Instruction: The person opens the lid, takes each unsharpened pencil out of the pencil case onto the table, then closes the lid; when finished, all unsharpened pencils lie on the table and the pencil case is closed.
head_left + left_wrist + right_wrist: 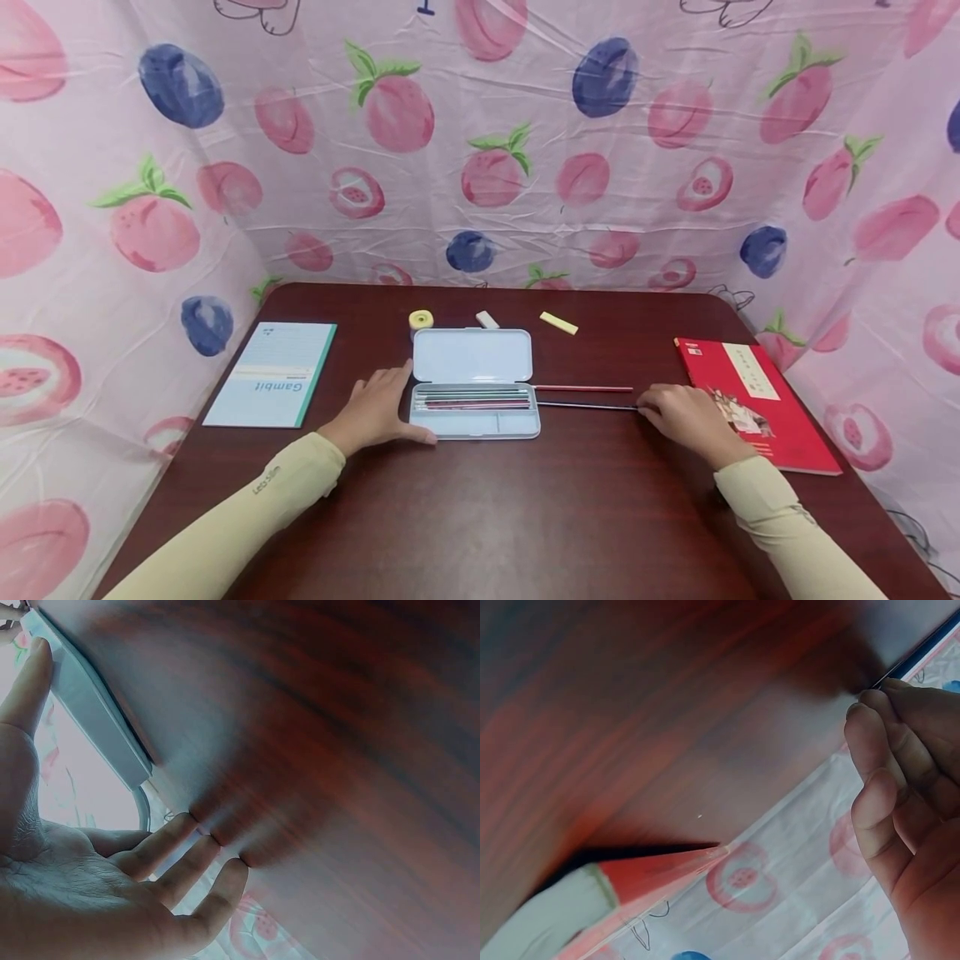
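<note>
A light blue pencil case lies with its lid up at mid-table, several pencils in its back compartment. Around its left end is my left hand, thumb stretched along the front edge and fingers extended at the side. The left wrist view has the thumb against the case wall and the other fingertips down on the tabletop. My right hand pinches the right end of a dark pencil lying to the right of the case. Behind that one lies a red pencil, roughly parallel.
Behind the case are a yellow tape roll, a white eraser and a yellow strip. A light blue notebook lies at the left. The red book is close to my right wrist. Fruit-patterned cloth surrounds the table.
</note>
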`<state>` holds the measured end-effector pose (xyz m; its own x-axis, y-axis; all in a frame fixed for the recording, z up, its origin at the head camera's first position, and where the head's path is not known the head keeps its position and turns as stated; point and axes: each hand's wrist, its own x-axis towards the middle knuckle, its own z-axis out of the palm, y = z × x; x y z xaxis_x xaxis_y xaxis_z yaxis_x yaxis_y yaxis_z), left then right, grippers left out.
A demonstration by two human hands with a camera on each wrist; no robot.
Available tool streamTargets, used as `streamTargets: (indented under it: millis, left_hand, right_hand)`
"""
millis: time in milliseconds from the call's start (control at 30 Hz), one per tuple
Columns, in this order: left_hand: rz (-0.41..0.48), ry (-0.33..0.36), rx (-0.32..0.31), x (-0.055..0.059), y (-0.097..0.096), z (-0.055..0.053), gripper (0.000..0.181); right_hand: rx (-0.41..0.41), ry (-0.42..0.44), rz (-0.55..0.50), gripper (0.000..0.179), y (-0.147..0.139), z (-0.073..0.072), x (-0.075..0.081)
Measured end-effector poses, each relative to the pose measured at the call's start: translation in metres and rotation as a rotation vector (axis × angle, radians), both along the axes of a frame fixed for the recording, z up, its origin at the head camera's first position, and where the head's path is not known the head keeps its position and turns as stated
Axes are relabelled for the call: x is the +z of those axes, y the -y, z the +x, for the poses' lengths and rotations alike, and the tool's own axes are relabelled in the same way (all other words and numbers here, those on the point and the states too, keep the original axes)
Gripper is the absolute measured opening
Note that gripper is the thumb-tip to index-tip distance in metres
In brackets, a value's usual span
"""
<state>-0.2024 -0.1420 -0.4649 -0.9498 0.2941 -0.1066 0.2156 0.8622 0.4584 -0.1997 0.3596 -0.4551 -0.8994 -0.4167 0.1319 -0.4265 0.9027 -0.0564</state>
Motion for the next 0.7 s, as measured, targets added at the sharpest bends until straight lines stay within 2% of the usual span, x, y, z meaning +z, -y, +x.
streamTargets:
  millis: [467, 700]
  left_hand:
    - [-0.002, 0.012, 0.003, 0.0028, -0.0002, 0.0004, 0.14]
    - [-0.001, 0.01, 0.004, 0.0034, 0.0001, 0.0006, 0.139]
  right_hand:
    - [0.009, -0.013, 0.003, 0.026, -0.002, -0.0008, -0.0017]
    - [0.029, -0.051, -0.049, 0.029, 0.005, -0.0005, 0.0061]
